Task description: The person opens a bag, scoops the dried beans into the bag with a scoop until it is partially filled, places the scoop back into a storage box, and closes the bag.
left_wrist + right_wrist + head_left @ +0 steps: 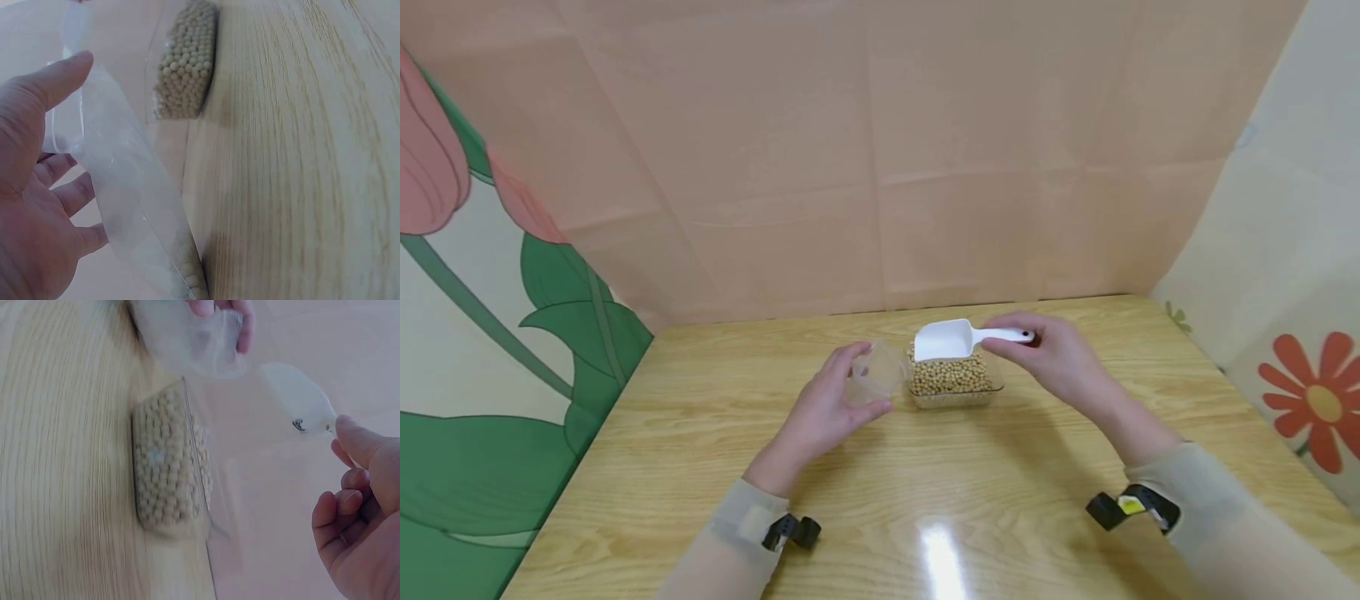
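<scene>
A white scoop (pixel 944 340) hangs over a clear plastic box (pixel 951 401), its bowl pointing left. My right hand (pixel 1051 350) pinches the scoop by its handle. Pale round beans (pixel 951 375) fill most of the box. Just left of the box, my left hand (pixel 827 398) holds a clear plastic bag (pixel 128 169) by its mouth, thumb on one side and fingers on the other. In the left wrist view, a few beans (pixel 189 270) lie at the bottom of the bag. No beans show in the visible part of the scoop's bowl.
The wooden table (pixel 880 500) reaches back to a pink-covered wall (pixel 880 167). Painted flowers cover the side walls. Each sleeve carries a small black wrist camera, one on the left wrist (pixel 790 532) and one on the right wrist (pixel 1131 504).
</scene>
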{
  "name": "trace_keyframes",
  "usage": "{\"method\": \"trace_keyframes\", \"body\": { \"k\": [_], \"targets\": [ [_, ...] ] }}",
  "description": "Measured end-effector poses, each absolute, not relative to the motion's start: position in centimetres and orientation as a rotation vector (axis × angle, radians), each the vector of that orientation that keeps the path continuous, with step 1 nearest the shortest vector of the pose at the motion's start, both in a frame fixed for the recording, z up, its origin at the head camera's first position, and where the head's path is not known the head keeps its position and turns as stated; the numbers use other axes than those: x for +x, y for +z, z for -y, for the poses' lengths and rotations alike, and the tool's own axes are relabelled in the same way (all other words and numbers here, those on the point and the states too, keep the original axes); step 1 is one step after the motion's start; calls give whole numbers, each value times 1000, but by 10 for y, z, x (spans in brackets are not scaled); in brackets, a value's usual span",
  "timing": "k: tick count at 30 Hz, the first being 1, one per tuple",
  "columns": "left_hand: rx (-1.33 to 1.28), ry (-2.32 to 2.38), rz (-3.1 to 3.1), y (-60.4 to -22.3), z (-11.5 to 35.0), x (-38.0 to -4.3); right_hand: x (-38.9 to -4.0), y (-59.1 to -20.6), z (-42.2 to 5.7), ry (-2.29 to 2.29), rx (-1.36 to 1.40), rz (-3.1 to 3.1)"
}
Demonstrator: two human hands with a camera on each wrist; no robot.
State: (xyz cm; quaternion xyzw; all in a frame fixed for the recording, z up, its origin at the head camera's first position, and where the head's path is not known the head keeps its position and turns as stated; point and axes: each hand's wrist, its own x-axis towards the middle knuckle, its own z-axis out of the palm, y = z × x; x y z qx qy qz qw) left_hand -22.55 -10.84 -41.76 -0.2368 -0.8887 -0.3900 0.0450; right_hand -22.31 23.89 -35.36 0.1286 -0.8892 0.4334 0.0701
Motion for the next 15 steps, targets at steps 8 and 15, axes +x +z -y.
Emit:
{"method": "trace_keyframes", "body": {
  "k": [8, 15],
  "targets": [
    [-729, -1190, 2707, -418, 108, -226, -228, -362, -272, 1268, 320, 2714],
    [-733, -1188, 2714, -418, 108, -226, -236, -372, -287, 1212, 345, 2740]
  ]
}}
